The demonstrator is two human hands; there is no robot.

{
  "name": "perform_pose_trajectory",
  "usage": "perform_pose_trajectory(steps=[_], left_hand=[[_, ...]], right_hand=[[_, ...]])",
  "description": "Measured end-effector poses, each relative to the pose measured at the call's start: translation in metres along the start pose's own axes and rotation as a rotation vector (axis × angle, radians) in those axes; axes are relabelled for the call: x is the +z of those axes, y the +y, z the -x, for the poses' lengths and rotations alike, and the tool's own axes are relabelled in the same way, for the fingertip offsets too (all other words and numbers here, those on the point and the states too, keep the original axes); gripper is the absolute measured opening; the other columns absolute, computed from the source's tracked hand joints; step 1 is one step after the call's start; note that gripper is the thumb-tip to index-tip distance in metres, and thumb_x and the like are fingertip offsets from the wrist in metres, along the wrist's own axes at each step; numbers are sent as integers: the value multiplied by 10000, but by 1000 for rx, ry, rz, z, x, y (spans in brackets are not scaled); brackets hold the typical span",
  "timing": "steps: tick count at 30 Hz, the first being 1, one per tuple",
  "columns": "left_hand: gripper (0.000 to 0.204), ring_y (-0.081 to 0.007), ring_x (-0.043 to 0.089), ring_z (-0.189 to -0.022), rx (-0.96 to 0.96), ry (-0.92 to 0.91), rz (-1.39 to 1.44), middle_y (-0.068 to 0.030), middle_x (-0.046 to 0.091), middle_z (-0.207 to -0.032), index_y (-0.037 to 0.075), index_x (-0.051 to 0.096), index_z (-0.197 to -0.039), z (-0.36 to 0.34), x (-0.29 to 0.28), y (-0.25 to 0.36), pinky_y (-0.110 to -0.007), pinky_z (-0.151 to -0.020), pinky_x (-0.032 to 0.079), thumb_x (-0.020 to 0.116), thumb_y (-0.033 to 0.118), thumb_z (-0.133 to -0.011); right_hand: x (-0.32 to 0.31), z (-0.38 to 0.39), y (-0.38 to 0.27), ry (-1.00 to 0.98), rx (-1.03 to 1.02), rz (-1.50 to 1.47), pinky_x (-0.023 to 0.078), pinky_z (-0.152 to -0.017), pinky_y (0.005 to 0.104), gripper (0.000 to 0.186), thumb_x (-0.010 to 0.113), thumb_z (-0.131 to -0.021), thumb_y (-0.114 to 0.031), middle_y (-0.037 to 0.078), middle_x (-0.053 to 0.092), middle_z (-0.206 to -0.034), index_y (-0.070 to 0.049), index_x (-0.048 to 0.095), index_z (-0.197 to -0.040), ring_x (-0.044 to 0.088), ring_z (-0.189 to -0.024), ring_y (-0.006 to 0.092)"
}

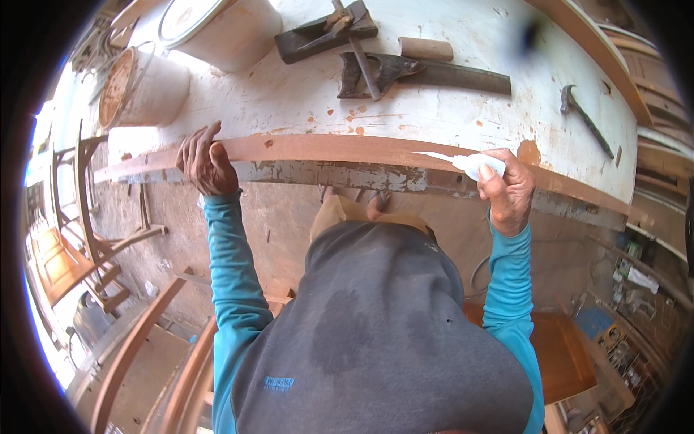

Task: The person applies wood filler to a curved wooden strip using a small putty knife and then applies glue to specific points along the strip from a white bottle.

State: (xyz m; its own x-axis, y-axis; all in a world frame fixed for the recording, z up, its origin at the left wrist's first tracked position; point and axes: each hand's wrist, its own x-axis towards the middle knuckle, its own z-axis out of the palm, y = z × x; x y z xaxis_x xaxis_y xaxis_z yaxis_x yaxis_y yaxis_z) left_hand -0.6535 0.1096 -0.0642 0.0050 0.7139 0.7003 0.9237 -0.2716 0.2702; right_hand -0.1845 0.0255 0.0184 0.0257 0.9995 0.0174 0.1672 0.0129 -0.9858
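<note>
A long reddish wooden strip (303, 148) lies along the near edge of the white, stained worktable (477, 108). My left hand (206, 159) grips the strip toward its left part, fingers curled over it. In my right hand (506, 189) is a small white squeeze bottle (474, 165) with a long thin nozzle pointing left along the strip, just at or above its surface; whether the tip touches cannot be told.
Two white buckets (148, 90) stand at the back left. A wooden plane (318, 40), handsaw (455, 78), short wooden cylinder (426, 49) and hammer (585, 116) lie across the tabletop. Wooden chair frames (90, 195) stand left; more wooden pieces (549, 354) lie behind me.
</note>
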Motion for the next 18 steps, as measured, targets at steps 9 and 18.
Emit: perform_pose_trajectory(steps=[9,18], left_hand=[[653,-281,700,-1089,-2,43,-57,-78,792,-1040,88,805,-1054,2,3,3,-419,-1065,408,335,539,-1107],[659,-285,703,-1076,-11,49,-67,-78,793,-1016,87,810,-1041,2,5,2,-418,-1057,418,310,511,-1106]], right_hand=[[-2,-10,2,-108,-20,68,401,-581,227,174,641,-971,-133,-30,596,-737,17,706,-1032,478,-660,25],[-2,-11,7,-112,-73,155,499,-612,244,202,677,-963,-167,53,730,-831,10,705,-1057,620,-716,61]])
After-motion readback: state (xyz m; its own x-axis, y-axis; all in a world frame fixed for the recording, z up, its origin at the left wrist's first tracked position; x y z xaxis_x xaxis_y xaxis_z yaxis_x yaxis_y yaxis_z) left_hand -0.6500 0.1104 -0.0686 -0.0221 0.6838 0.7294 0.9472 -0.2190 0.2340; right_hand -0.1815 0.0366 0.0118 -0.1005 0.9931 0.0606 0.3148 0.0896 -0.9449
